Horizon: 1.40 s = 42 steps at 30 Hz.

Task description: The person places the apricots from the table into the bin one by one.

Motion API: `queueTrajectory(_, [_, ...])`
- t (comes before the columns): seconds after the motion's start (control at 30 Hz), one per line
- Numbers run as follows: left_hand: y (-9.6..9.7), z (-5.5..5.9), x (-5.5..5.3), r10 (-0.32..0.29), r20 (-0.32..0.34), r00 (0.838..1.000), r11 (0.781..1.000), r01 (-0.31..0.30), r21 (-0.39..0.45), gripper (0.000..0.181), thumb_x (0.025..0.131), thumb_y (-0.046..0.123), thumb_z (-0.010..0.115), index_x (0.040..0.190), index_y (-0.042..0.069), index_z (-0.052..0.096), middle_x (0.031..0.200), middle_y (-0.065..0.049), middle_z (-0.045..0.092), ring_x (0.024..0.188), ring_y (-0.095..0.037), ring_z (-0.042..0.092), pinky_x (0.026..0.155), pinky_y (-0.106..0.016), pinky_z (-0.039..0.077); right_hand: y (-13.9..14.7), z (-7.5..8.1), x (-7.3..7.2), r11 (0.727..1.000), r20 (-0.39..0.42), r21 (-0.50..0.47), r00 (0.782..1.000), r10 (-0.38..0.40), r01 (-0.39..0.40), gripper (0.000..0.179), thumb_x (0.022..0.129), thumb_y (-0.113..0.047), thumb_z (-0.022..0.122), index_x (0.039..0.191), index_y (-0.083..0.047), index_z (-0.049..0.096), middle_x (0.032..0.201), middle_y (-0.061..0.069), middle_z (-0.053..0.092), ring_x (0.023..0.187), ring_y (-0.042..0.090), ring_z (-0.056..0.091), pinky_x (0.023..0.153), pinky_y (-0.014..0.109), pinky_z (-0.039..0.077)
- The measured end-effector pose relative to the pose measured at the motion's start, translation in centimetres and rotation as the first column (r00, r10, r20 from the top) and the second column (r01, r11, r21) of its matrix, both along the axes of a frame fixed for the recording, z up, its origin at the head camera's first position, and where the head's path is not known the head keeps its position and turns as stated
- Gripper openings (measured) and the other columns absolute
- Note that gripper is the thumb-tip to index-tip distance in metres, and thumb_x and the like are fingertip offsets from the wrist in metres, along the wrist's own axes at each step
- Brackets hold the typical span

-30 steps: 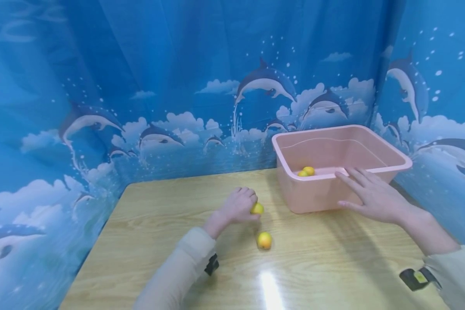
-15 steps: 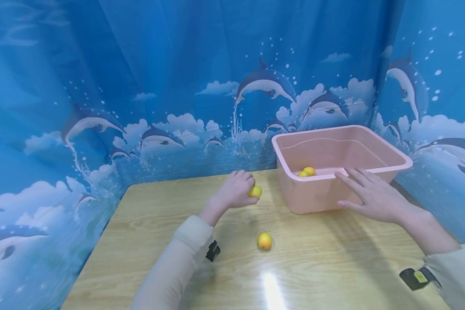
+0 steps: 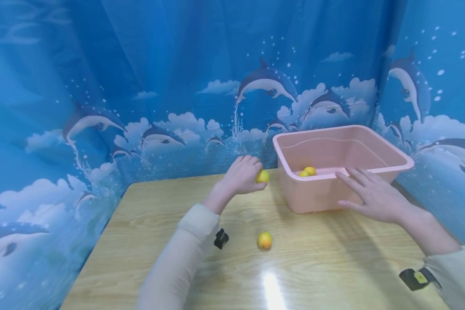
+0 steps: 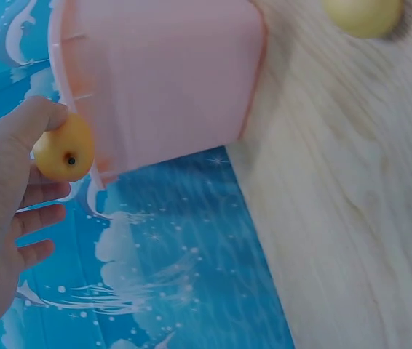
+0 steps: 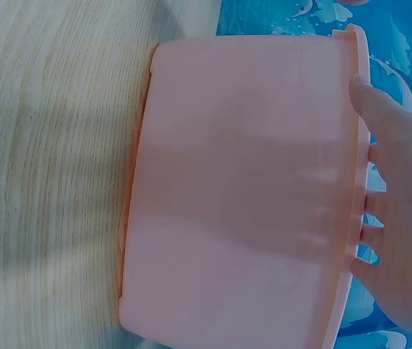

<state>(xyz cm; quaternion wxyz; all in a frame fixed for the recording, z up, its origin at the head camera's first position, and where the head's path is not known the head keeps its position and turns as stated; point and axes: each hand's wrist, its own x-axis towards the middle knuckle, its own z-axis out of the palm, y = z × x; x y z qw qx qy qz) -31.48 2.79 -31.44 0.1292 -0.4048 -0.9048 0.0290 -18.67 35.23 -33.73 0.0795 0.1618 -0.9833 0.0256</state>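
My left hand [image 3: 242,175] pinches a small yellow-orange fruit [image 3: 262,176], raised over the back of the table beside the tub's left wall. In the left wrist view the fruit [image 4: 65,149], round like a small orange with a dark stem spot, sits between thumb and fingers. At right stands a pink plastic tub [image 3: 306,193]. My right hand [image 3: 379,198] rests over its near rim, fingers spread and thumb on the outside. Two more such fruits [image 3: 309,171] lie inside the tub. Another fruit [image 3: 265,240] lies on the table in front of it.
The wooden table [image 3: 170,224] carries the tub at its back right corner. Behind and beside it hangs a blue curtain [image 3: 170,64] printed with dolphins. A bright light reflection [image 3: 273,290] shows on the near tabletop.
My left hand has lifted the fruit off the table and carried it back and slightly right, toward the tub. The right hand and the tub have stayed in place.
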Motion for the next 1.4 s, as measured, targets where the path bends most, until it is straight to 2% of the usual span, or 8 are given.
queueTrajectory(0.3, [1.5, 1.9, 0.1, -0.012, 0.016, 1.0, 1.0, 0.012, 0.0, 0.035, 0.084, 0.043, 0.058, 0.103, 0.014, 0.06, 0.101, 0.001, 0.053, 0.094, -0.016, 0.044, 0.088, -0.033, 0.037, -0.1, -0.1, 0.0, 1.0, -0.011, -0.007, 1.0, -0.001, 0.001, 0.083, 0.086, -0.049, 0.059, 0.148, -0.013, 0.019, 0.145, 0.028, 0.023, 0.129, 0.048, 0.024, 0.099, 0.062, 0.022])
queueTrajectory(0.43, [2.4, 2.8, 0.3, -0.027, 0.008, 1.0, 1.0, 0.028, -0.008, 0.032, 0.084, 0.044, 0.058, 0.1, 0.015, 0.059, 0.098, 0.002, 0.052, 0.093, -0.016, 0.043, 0.086, -0.033, 0.036, -0.1, -0.1, 0.0, 1.0, -0.016, -0.014, 1.0, -0.003, 0.002, 0.083, 0.085, -0.05, 0.059, 0.148, -0.013, 0.02, 0.145, 0.028, 0.023, 0.129, 0.048, 0.024, 0.098, 0.062, 0.023])
queueTrajectory(0.57, [3.4, 3.6, 0.4, -0.049, 0.001, 0.999, 0.999, 0.049, -0.006, 0.035, 0.085, 0.044, 0.058, 0.103, 0.014, 0.058, 0.1, 0.002, 0.052, 0.096, -0.017, 0.043, 0.088, -0.034, 0.036, 0.0, -0.1, 0.0, 1.0, -0.024, -0.004, 1.0, 0.008, -0.008, 0.083, 0.086, -0.049, 0.059, 0.148, -0.011, 0.019, 0.144, 0.029, 0.023, 0.128, 0.048, 0.024, 0.098, 0.062, 0.024])
queueTrajectory(0.73, [4.7, 4.2, 0.6, -0.068, -0.025, 0.997, 0.997, 0.067, -0.033, 0.038, 0.086, 0.048, 0.055, 0.104, 0.015, 0.057, 0.101, 0.002, 0.05, 0.095, -0.015, 0.042, 0.081, -0.03, 0.035, 0.1, -0.2, -0.1, 1.0, -0.024, -0.005, 1.0, 0.01, -0.01, 0.083, 0.086, -0.048, 0.059, 0.149, -0.013, 0.018, 0.145, 0.028, 0.023, 0.128, 0.048, 0.024, 0.097, 0.062, 0.024])
queueTrajectory(0.87, [5.7, 4.5, 0.6, -0.068, -0.045, 0.997, 0.997, 0.066, -0.048, 0.04, 0.086, 0.053, 0.053, 0.101, 0.016, 0.057, 0.103, 0.003, 0.05, 0.097, -0.014, 0.041, 0.079, -0.029, 0.034, 0.1, -0.2, -0.1, 1.0, -0.029, -0.009, 0.999, 0.014, -0.015, 0.083, 0.086, -0.048, 0.059, 0.149, -0.014, 0.017, 0.144, 0.028, 0.024, 0.128, 0.048, 0.025, 0.097, 0.062, 0.024])
queueTrajectory(1.03, [6.8, 4.5, 0.5, -0.061, -0.023, 0.998, 0.997, 0.059, -0.051, 0.044, 0.086, 0.057, 0.05, 0.104, 0.017, 0.057, 0.107, 0.003, 0.05, 0.103, -0.014, 0.04, 0.087, -0.03, 0.034, 0.0, 0.0, -0.1, 1.0, -0.019, -0.014, 1.0, 0.008, -0.008, 0.082, 0.086, -0.05, 0.059, 0.148, -0.012, 0.021, 0.145, 0.027, 0.023, 0.129, 0.047, 0.024, 0.098, 0.062, 0.023])
queueTrajectory(1.23, [8.0, 4.3, 0.5, -0.079, -0.049, 0.996, 0.996, 0.077, -0.046, 0.036, 0.088, 0.051, 0.051, 0.099, 0.017, 0.057, 0.102, 0.004, 0.05, 0.101, -0.014, 0.041, 0.093, -0.032, 0.03, 0.0, 0.1, -0.1, 0.999, -0.014, -0.033, 1.0, -0.003, 0.002, 0.081, 0.085, -0.049, 0.059, 0.148, -0.014, 0.022, 0.146, 0.026, 0.023, 0.13, 0.047, 0.022, 0.098, 0.062, 0.022])
queueTrajectory(1.4, [9.1, 3.9, 0.5, -0.073, -0.019, 0.997, 0.997, 0.072, -0.041, 0.033, 0.088, 0.048, 0.052, 0.103, 0.018, 0.056, 0.099, 0.005, 0.048, 0.099, -0.014, 0.041, 0.089, -0.031, 0.031, -0.1, 0.0, 0.0, 0.999, -0.013, -0.04, 1.0, 0.002, -0.003, 0.081, 0.086, -0.05, 0.058, 0.148, -0.014, 0.022, 0.146, 0.027, 0.023, 0.13, 0.047, 0.023, 0.097, 0.063, 0.023])
